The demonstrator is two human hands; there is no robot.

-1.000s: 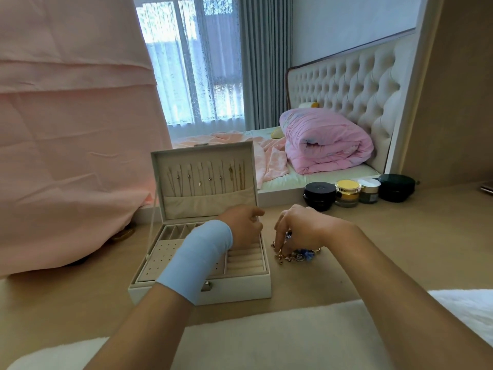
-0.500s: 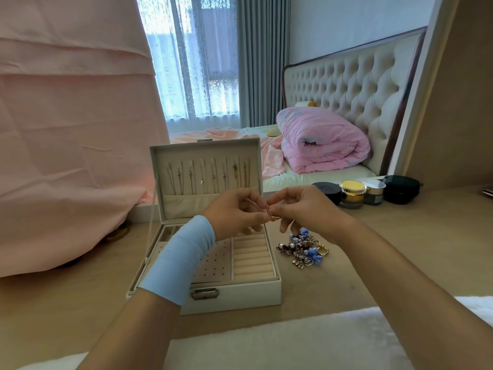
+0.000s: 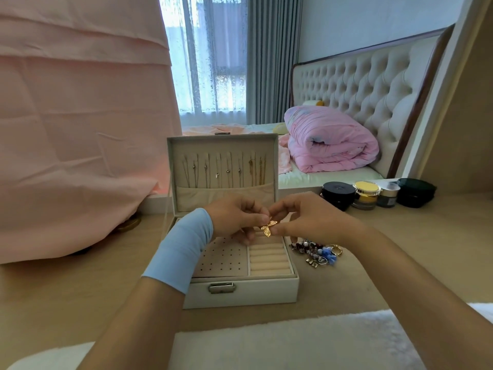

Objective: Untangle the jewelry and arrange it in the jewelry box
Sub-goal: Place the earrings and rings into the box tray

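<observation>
A white jewelry box [image 3: 240, 292] stands open on the wooden floor, several necklaces hanging in its raised lid [image 3: 222, 166]. Its tray has a panel of small holes on the left and ring rolls on the right. Above the tray, my left hand [image 3: 237, 217] and my right hand [image 3: 309, 220] together pinch a small gold leaf-shaped piece [image 3: 268, 228]. A tangled pile of jewelry [image 3: 316, 253] with blue, dark red and gold bits lies on the floor just right of the box.
Several cosmetic jars [image 3: 366, 194] stand in a row at the back right, near a low bed with a rolled pink duvet [image 3: 330, 140]. A pink cloth [image 3: 80, 124] hangs at the left. A white fluffy rug [image 3: 266, 343] lies in the foreground.
My right hand lifted a gold piece out of the pile and brought it to my left hand above the box. Both hands now hold it.
</observation>
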